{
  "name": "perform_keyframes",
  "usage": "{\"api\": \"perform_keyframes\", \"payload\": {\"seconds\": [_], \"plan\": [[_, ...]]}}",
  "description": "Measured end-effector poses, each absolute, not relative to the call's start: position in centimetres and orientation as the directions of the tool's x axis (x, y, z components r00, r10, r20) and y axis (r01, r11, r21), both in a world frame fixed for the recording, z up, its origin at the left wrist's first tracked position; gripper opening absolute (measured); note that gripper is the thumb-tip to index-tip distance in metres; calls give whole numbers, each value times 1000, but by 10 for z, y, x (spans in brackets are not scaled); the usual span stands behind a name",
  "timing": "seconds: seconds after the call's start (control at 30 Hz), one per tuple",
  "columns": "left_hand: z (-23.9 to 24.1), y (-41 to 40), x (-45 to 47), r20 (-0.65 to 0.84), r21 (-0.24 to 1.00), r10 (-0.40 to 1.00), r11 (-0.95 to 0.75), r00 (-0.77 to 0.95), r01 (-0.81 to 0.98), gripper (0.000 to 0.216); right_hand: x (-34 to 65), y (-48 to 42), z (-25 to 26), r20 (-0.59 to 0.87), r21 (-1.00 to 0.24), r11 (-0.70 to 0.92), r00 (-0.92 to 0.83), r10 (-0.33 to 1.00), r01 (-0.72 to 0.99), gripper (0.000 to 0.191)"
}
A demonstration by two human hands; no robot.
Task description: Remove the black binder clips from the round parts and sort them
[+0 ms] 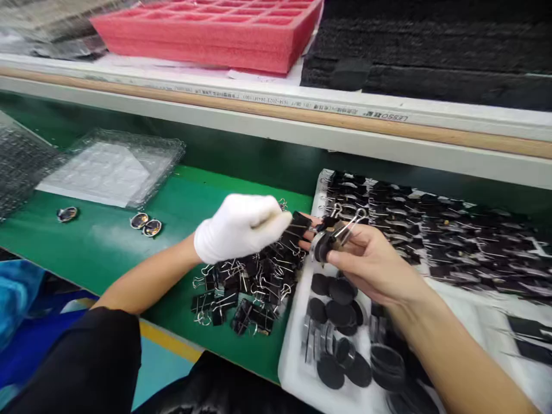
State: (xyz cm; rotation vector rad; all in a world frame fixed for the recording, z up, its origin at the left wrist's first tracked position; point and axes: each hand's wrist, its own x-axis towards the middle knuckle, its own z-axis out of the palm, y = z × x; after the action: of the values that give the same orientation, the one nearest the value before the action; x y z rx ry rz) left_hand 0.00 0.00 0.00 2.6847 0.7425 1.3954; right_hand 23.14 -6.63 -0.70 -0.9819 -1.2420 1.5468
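Note:
My left hand, in a white glove, is closed with its fingertips at a black binder clip that it appears to pinch. Bare, my right hand grips a small round part with a binder clip on it, the wire handles pointing up. Fingers of the right hand extend behind the pinched clip. Below both hands lies a heap of black binder clips on the green bench top. Under my right hand, black discs and clear round pieces rest on a white tray.
Rows of clipped parts fill the right side. Several small round shell-like parts and clear plastic trays sit at left. A shelf edge crosses above, bearing red foam and black foam sheets.

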Motion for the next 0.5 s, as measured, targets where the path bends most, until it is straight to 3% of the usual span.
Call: {"api": "perform_keyframes", "payload": {"seconds": [0.17,0.37,0.5], "plan": [[0,-12,-5,621,346,490,-872,611,348,43,231,-73,-15,13,-999,20,-158,987,46,32],[-2,-4,-3,270,564,680,-685,681,461,45,228,-73,-4,155,-985,168,-226,962,40,29],[-8,-12,4,235,615,688,-652,686,443,45,229,-74,-1,166,-974,199,-261,951,105,25]]}}
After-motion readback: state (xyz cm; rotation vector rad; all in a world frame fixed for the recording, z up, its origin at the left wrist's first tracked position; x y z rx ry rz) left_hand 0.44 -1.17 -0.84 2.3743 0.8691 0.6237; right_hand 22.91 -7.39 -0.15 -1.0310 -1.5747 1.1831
